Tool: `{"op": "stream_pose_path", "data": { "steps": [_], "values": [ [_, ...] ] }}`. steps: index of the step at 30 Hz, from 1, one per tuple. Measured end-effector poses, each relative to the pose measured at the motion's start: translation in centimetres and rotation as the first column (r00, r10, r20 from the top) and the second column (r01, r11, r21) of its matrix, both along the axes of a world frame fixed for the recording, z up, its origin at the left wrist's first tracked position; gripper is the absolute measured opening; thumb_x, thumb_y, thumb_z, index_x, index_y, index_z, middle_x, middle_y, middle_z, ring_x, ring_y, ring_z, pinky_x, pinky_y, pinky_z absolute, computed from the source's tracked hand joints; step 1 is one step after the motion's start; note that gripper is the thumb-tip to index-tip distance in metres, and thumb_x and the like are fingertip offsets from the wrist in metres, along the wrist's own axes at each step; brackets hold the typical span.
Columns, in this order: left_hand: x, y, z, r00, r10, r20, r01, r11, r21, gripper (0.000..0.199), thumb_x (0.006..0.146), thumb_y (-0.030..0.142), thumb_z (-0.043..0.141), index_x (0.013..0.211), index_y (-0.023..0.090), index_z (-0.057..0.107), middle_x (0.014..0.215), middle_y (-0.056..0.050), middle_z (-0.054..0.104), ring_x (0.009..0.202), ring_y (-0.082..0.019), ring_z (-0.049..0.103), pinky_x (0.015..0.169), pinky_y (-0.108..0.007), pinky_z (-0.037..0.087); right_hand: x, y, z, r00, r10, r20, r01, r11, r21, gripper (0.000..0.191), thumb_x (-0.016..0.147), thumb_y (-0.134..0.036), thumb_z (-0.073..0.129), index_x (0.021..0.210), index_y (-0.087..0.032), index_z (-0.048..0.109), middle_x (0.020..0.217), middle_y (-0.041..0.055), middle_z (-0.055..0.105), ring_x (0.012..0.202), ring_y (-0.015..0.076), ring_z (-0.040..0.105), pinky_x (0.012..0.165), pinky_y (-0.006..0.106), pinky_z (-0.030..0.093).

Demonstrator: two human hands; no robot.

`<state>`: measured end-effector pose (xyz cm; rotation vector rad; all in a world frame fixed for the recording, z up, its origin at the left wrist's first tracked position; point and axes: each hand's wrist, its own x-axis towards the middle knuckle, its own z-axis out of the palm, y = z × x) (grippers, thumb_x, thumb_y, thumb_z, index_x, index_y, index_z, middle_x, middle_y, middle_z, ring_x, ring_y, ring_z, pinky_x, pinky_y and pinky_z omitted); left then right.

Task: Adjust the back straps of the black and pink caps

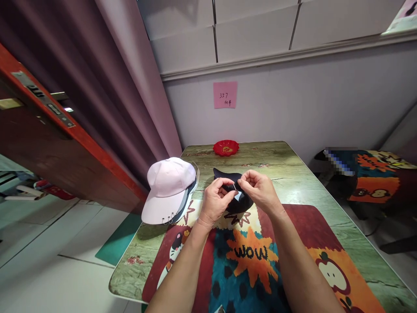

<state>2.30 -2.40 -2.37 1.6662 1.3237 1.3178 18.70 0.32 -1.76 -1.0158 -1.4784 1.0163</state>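
Note:
A black cap (241, 206) rests on the table with its brim (224, 173) toward the far side, partly covered by my hands. My left hand (216, 199) pinches the cap's back strap (230, 187) near a small shiny buckle. From the other side, my right hand (259, 189) has thumb and fingertips closed on the strap too. Some of the strap is hidden behind my fingers. To the left of my left hand stands a pile of caps, a pale pink cap (171, 178) on top and a dark cap (187, 201) under it.
A patterned mat (224, 265) covers the near part of the wood-look table (312, 191). At the far edge sits a red scalloped dish (226, 148). A pink note (225, 95) is stuck on the wall. An open door (81, 152) and purple curtain (137, 87) stand left; a fabric-covered seat (374, 174) is right.

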Motion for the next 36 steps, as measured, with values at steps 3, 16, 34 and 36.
{"op": "stream_pose_path", "data": {
  "steps": [3, 16, 34, 36],
  "values": [
    [0.0, -0.1, 0.0, 1.0, 0.006, 0.002, -0.006, 1.0, 0.017, 0.022, 0.076, 0.031, 0.077, 0.094, 0.02, 0.07, 0.075, 0.001, 0.062, 0.054, -0.009, 0.052, 0.049, -0.019, 0.043, 0.0, -0.1, 0.2, 1.0, 0.008, 0.0, -0.008, 1.0, -0.003, 0.021, 0.081, -0.036, 0.067, 0.072, -0.02, 0.057, 0.06, -0.0031, 0.052, 0.053, 0.0107, 0.044, 0.048, 0.024, 0.034],
    [-0.3, 0.0, -0.5, 0.999, -0.052, 0.016, 0.05, 0.994, 0.093, 0.017, 0.076, 0.023, 0.075, 0.092, 0.019, 0.07, 0.091, -0.001, 0.062, 0.057, -0.006, 0.052, 0.048, -0.018, 0.04, 0.7, -0.2, 0.4, 0.986, 0.15, 0.067, -0.146, 0.987, -0.066, 0.029, 0.081, -0.043, 0.069, 0.071, -0.017, 0.06, 0.062, -0.0024, 0.051, 0.055, 0.0095, 0.039, 0.05, 0.024, 0.028],
    [-0.5, -0.3, -0.2, 0.991, -0.13, -0.031, 0.132, 0.989, 0.066, 0.016, 0.08, 0.019, 0.07, 0.095, 0.018, 0.068, 0.093, -0.003, 0.063, 0.066, -0.01, 0.057, 0.056, -0.02, 0.045, 0.7, -0.3, 0.3, 0.981, 0.187, -0.041, -0.19, 0.978, -0.088, 0.044, 0.071, -0.057, 0.081, 0.076, -0.018, 0.061, 0.061, -0.0019, 0.058, 0.05, 0.0106, 0.051, 0.047, 0.023, 0.04],
    [-0.6, -0.2, -0.3, 0.991, -0.133, 0.002, 0.133, 0.99, 0.042, 0.017, 0.079, 0.02, 0.07, 0.096, 0.018, 0.068, 0.091, -0.003, 0.065, 0.065, -0.01, 0.057, 0.056, -0.02, 0.045, 0.3, -0.3, 0.3, 0.985, 0.171, -0.016, -0.172, 0.98, -0.097, 0.043, 0.072, -0.057, 0.08, 0.077, -0.019, 0.061, 0.057, -0.002, 0.058, 0.049, 0.0117, 0.053, 0.047, 0.023, 0.041]
  ]
}}
